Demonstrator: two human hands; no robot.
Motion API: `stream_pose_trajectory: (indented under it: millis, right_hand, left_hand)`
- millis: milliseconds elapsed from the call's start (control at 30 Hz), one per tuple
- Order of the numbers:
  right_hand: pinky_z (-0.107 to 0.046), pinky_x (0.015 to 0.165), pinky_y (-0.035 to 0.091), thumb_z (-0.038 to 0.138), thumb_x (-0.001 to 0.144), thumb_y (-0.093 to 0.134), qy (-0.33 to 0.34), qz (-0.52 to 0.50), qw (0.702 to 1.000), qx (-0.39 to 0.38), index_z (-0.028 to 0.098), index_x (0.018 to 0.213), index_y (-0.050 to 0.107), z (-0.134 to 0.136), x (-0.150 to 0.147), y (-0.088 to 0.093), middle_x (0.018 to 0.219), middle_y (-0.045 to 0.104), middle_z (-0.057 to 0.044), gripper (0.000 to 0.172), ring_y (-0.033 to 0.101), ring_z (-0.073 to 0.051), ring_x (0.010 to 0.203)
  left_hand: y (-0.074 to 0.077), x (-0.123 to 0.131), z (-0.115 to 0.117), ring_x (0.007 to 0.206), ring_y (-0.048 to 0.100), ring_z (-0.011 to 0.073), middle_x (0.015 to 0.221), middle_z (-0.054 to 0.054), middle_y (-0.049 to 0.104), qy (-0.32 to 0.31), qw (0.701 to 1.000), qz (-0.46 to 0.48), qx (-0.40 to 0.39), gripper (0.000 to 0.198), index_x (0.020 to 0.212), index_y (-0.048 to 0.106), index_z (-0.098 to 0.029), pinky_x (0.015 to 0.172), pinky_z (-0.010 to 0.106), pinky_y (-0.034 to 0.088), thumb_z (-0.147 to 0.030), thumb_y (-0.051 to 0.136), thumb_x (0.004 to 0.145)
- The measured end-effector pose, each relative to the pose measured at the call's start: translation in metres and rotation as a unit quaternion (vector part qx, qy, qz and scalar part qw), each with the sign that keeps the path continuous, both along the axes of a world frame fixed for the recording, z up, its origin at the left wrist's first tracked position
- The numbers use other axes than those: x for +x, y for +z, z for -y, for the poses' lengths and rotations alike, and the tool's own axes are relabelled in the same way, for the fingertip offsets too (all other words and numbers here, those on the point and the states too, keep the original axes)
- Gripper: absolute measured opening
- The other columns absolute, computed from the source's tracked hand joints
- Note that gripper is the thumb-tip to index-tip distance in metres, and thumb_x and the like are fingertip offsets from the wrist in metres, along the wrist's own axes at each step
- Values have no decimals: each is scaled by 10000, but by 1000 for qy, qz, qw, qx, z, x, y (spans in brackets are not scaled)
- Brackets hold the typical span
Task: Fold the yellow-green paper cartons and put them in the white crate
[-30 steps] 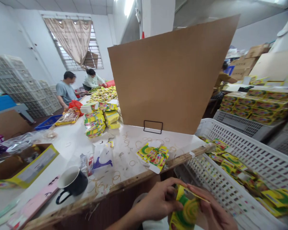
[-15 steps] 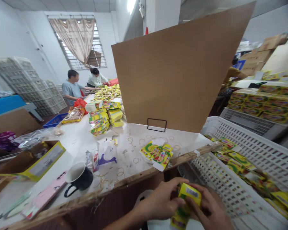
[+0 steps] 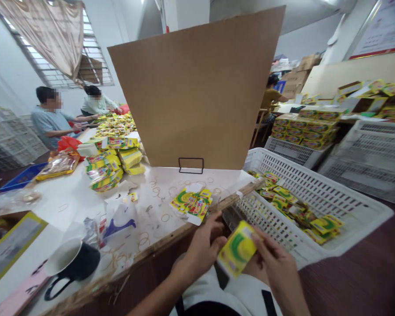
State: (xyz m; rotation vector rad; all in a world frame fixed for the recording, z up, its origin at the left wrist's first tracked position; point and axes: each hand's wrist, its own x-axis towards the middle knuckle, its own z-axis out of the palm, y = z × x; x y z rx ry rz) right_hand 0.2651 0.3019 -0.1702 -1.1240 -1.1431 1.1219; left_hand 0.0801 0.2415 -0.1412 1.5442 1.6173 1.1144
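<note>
My right hand (image 3: 276,259) pinches a small yellow-and-green printed carton (image 3: 238,249) by its right edge, above my lap. My left hand (image 3: 206,245) is just left of the carton, its fingers bent and apart; the thumb tip is close to the carton's edge, and I cannot tell if it touches. Beyond my left hand, at the table's edge, lies a pile of flat yellow cartons (image 3: 192,202). To the right, a white plastic basket (image 3: 365,210) holds many yellow cartons (image 3: 324,224).
A large cardboard sheet (image 3: 197,96) stands on the table by a black wire holder (image 3: 191,166). On the left are a dark mug (image 3: 82,259), a tissue pack (image 3: 118,219) and stacked carton bundles (image 3: 107,171). Co-workers sit at the far left (image 3: 52,118) and behind the sheet's right side (image 3: 271,94).
The view has swung to the right. My left hand has come off the carton, which both hands held before; my right hand now holds it, turned to its green-printed face.
</note>
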Motion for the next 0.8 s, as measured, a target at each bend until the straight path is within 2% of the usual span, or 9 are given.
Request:
stream_pose_trajectory:
  millis: [67,133,200,267,400,467,567,700,800]
  right_hand:
    - [-315,658,566,367,686,739,-61,-120,991,-10,197,1191,605,-9,9,2,883,699,-43,549,670,-189,716]
    - [-350,772,558,346,700,735,-81,-195,977,-2,253,1238,540,-15,15,2,1058,672,-53,579,675,-200,876]
    - [-351,754,560,368,702,734,-44,-186,981,-23,249,1165,573,-15,15,-2,1060,682,-62,505,680,-203,870]
    - [-316,638,558,422,677,741,-24,-136,989,-61,189,1011,640,-11,9,-8,904,718,-62,420,678,-188,701]
    - [-312,605,537,460,768,641,0,-3,1000,9,151,932,672,6,-13,-8,804,713,-75,352,646,-196,663]
    - [-359,748,535,386,819,601,15,81,991,107,161,1012,668,18,-25,-1,996,697,-112,305,648,-239,878]
    - [-435,937,455,307,822,606,36,160,964,209,213,1268,544,34,-40,8,1286,570,-112,460,537,-279,1145]
    - [-349,775,515,318,847,574,48,141,973,177,216,1236,536,40,-47,5,1127,620,-94,404,613,-222,883]
    - [-289,654,501,302,842,582,34,112,984,134,193,1120,533,38,-44,3,934,597,-54,303,570,-170,712]
  left_hand:
    - [-4,-12,-13,1319,374,260,1411,175,426,97,974,-203,2,657,1419,308,-122,1083,385,313,-295,564,839]
    - [-9,-27,-26,1348,318,312,1427,194,403,144,949,-279,-17,656,1365,399,-88,1101,433,262,-312,623,790]
    - [-12,-41,-35,1188,519,298,1234,165,601,157,944,-287,-33,418,1204,566,-107,1019,408,369,-265,575,817]
    - [-11,-52,-37,939,657,249,977,115,714,174,941,-287,-37,257,1016,658,-141,874,354,473,-228,458,879]
    - [-2,-59,-25,974,659,243,1119,123,683,240,933,-266,11,359,1121,611,-158,869,361,483,-240,313,939]
    - [2,-50,-13,961,668,218,1107,88,694,224,943,-244,38,329,1102,625,-175,852,317,499,-263,360,928]
    - [6,-22,4,932,676,179,1042,57,718,123,975,-156,94,305,1041,662,-187,834,250,509,-310,411,918]
    - [8,9,16,894,671,172,1010,77,719,48,994,-46,87,316,1023,680,-162,834,232,501,-341,446,909]
    - [13,10,15,851,658,183,953,85,719,13,999,26,29,321,1001,688,-144,784,242,499,-359,476,894]
